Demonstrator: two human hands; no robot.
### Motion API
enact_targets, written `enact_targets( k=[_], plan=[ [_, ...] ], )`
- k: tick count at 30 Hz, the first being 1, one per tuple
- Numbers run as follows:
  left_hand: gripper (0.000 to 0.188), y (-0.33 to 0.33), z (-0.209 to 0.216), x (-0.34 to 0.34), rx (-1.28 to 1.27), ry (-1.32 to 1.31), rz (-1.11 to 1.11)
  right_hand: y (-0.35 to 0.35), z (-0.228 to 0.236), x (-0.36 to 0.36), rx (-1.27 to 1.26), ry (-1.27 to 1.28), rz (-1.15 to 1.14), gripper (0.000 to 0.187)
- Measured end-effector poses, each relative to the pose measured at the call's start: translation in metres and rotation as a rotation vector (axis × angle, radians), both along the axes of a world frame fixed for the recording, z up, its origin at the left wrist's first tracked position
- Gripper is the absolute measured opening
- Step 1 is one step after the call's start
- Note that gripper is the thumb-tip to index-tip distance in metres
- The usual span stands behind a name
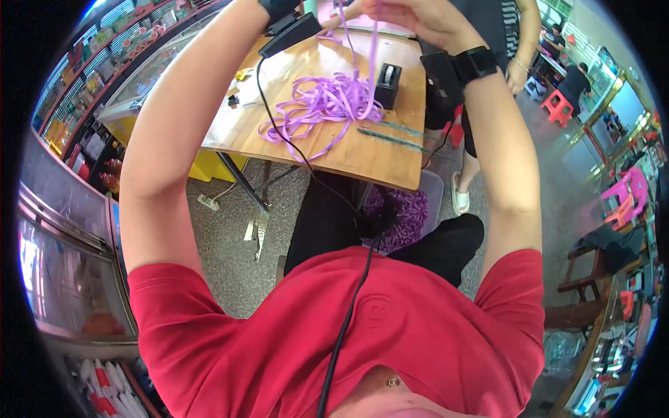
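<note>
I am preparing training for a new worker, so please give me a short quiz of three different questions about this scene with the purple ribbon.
1. True or false: the pile of purple ribbon lies on the wooden table.
2. Which item stands just right of the ribbon pile? A) a black tape dispenser B) a red stool C) a glass bottle
3. Fill in: a strand of ribbon rises from the pile up to the right hand, and each wrist carries a black ______.

Key
1. True.
2. A, the black tape dispenser.
3. Strap-mounted device; the one on the right wrist is clearest. The left hand is mostly cut off at the top edge.
</note>
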State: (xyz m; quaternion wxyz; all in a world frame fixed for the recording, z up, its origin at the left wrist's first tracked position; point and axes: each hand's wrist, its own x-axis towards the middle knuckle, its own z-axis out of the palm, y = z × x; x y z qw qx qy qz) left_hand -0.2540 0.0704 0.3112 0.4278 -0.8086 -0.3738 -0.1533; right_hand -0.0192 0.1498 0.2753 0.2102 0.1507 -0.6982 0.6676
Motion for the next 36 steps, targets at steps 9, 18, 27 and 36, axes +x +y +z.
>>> enact_targets(
  k=[9,18,27,36],
  plan=[
    [0.02,-0.065,-0.076,0.162,-0.011,-0.505,0.252,0.029,-0.051,0.17,0.196,-0.214,-0.442,0.046],
    [0.011,-0.073,-0.148,0.188,-0.11,-0.809,0.199,0.016,-0.132,0.26,-0.09,-0.418,-0.518,0.044],
    [0.015,-0.048,-0.178,0.191,-0.315,-0.852,-0.04,0.05,-0.188,0.274,-0.154,-0.501,-0.559,0.036],
    [0.012,-0.019,-0.199,0.224,-0.333,-0.679,-0.101,-0.022,-0.211,0.182,0.666,-0.151,-1.096,0.06]
  ],
)
